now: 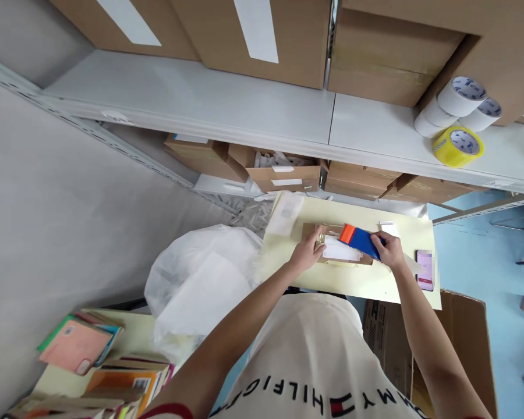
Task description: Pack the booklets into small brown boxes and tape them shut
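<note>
A small flat brown cardboard parcel (332, 259) with a white label (341, 250) lies on a pale yellow table (367, 282). My left hand (308, 251) presses on the parcel's left end, fingers curled on its edge. My right hand (389, 250) grips the blue handle of a tape dispenser (358, 239) with an orange front end, held over the parcel's right half.
A phone in a pink case (425, 270) lies at the table's right edge. Tape rolls, white (460, 96) and yellow (458, 145), sit on the grey shelf (244, 110) above. Cardboard boxes fill the shelves. A white plastic bag (201, 285) and stacked books (96, 361) are at the left.
</note>
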The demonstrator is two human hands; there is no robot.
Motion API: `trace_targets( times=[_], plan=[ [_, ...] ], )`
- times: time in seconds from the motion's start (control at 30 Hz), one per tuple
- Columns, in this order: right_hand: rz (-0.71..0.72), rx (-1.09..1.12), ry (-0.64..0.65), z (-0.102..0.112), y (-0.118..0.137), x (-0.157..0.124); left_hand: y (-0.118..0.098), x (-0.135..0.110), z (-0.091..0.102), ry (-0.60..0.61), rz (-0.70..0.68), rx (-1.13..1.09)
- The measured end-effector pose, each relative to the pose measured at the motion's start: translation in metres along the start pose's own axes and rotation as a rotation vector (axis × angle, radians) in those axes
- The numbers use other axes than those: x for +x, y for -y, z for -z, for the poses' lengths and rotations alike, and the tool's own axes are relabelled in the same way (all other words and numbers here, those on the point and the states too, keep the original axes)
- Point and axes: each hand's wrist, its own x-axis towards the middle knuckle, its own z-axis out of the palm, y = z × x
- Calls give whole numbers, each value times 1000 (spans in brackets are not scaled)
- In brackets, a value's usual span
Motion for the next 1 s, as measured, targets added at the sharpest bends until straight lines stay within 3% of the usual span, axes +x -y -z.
trace_targets(
  times=[0.17,0.33,0.53,0.63,0.73,0.83,1.0],
  plan=[
    [-34,43,-12,16,-28,11,5,14,-13,-12,63,-68],
    [-75,137,77,14,-26,30,17,30,-8,-6,62,-147],
    [-60,93,233,8,-18,26,16,16,-5,30,77,-119],
    [-42,82,233,5,-16,29,7,11,-4,-38,78,-62],
    [-16,79,253,4,-16,33,-7,9,-4,-196,29,-77],
    [-9,83,272,4,-19,35,-23,14,-7,-224,74,-370],
    [-23,116,289,4,-22,33,-44,32,-13,86,462,-934]
  ],
)
